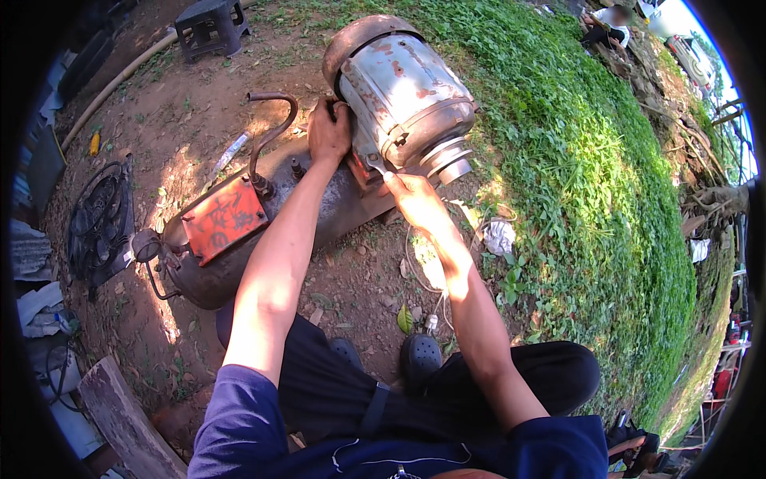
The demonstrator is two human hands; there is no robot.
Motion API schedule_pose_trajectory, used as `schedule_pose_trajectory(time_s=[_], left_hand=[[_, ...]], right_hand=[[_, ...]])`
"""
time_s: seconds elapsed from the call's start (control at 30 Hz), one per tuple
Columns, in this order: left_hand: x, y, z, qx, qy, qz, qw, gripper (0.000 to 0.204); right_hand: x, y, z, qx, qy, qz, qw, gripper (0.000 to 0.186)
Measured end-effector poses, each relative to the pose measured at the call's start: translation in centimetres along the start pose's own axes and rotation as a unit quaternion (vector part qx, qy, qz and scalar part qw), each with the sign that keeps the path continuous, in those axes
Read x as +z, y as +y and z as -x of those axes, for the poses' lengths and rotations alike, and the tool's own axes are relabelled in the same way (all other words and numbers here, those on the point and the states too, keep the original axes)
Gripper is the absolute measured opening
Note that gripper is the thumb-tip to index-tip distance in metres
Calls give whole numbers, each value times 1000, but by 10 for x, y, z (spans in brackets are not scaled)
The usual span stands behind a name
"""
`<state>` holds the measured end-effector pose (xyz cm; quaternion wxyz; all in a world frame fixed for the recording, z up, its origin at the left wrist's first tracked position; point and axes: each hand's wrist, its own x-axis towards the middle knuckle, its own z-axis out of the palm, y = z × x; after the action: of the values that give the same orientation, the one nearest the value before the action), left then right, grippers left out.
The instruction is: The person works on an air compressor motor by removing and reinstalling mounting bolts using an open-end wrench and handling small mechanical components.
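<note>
A grey, rust-patched electric motor (407, 84) with a grooved pulley (448, 161) sits on top of a rusty cylindrical air tank (323, 219) lying on the dirt. My right hand (416, 199) is closed around a metal wrench (378, 165), whose head rests at the motor's orange mounting base (361, 169). On the other side of the motor, my left hand (329, 134) presses against the foot of the housing with curled fingers. Its fingertips are partly hidden, so what they grip is unclear.
An orange plate (225, 217), a bent pipe (279, 136) and a gauge (146, 245) stand on the tank. Around it are a plastic stool (211, 30), a black coiled heap (100, 219), a plank (128, 423) and grass (574, 168). A person (610, 28) sits far off.
</note>
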<state>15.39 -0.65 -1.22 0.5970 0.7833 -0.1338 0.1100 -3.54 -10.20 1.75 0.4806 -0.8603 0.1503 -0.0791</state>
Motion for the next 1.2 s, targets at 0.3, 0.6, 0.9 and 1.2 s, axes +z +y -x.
schedule_pose_trajectory(time_s=[0.3,0.6,0.9,1.2], left_hand=[[2,-2,-1,-4,23,-20,1000,35],[3,-3,-3,-9,1,-22,1000,36],[1,0,2,5,11,-40,999,34],[4,-5,-4,4,16,-34,999,37]], right_hand=[[-7,-20,9,219,-114,-276,929,39],[-5,-20,19,228,-110,-412,875,33],[56,-37,30,279,106,-459,837,36],[42,-33,30,260,-9,-477,840,38]])
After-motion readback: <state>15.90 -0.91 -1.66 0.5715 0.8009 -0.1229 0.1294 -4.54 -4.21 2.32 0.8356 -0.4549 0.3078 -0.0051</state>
